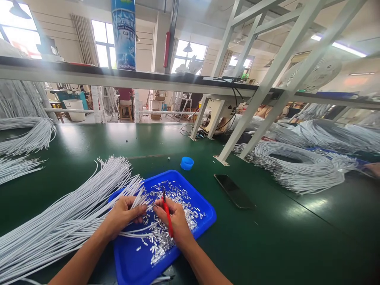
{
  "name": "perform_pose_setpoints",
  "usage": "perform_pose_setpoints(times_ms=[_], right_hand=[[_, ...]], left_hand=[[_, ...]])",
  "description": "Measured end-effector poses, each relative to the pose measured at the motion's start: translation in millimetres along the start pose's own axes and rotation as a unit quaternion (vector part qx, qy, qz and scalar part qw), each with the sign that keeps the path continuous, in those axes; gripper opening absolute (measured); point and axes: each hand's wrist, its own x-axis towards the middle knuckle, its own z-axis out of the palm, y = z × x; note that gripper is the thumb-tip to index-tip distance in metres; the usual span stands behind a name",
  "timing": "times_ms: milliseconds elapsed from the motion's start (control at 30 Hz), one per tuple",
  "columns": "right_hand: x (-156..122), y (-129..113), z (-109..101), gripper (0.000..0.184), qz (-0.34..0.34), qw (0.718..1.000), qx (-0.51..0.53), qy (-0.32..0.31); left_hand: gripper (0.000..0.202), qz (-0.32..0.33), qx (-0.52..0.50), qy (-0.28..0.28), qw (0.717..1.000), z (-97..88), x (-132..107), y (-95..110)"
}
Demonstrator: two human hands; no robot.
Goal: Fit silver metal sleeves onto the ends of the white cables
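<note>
Tabletop point(267, 245): glossy green, shelf point(166, 84) above its far edge
Windows point(99, 35): bright, beyond
Cables point(74, 209): ends crossing tray's point(208, 217) left edge
Left hand point(123, 215): clamped on cables
Right hand point(177, 219): wrapped round red-handled tool point(170, 225), above tray

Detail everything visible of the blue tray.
The blue tray looks plastic: shallow, roughly rectangular, with rounded corners and a raised rim. It lies on the green tabletop, set at an angle, its near corner reaching the frame's bottom. Small silvery pieces lie scattered and heaped inside. White cables reach over its left edge; the left hand and right hand partly hide it.
</note>
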Motion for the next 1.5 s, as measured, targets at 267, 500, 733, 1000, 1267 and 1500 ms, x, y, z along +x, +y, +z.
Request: perform_pose_setpoints(times_ms=[267,500,733,1000,1267,1500], right_hand=[[-2,1,4,0.017,-0.004,1.000,-0.020,0.023],[-1,0,-2,0.023,0.001,0.994,-0.111,-0.014],[-3,-2,-8,0.024,-0.007,0.965,-0.255,-0.064],[-6,-2,-6,0.038,-0.004,0.961,-0.271,-0.062],[-7,-1,-5,0.046,-0.001,0.942,-0.334,-0.038],[-4,1,-4,0.039,-0.039,0.952,-0.295,-0.065]], left_hand=[[0.029,0.018,-0.002,0.045,0.999,3.0,0,5],[0.032,-0.069,-0.164,0.045,0.983,1.3,-3,13],[0.030,-0.053,-0.161,0.101,0.980,-1.9,-1,12],[0.027,0.019,-0.023,0.110,0.993,1.7,-1,9],[0.025,0.118,0.128,0.143,0.974,3.6,-1,10],[0.032,-0.022,-0.131,-0.003,0.991,4.0,-4,11]])
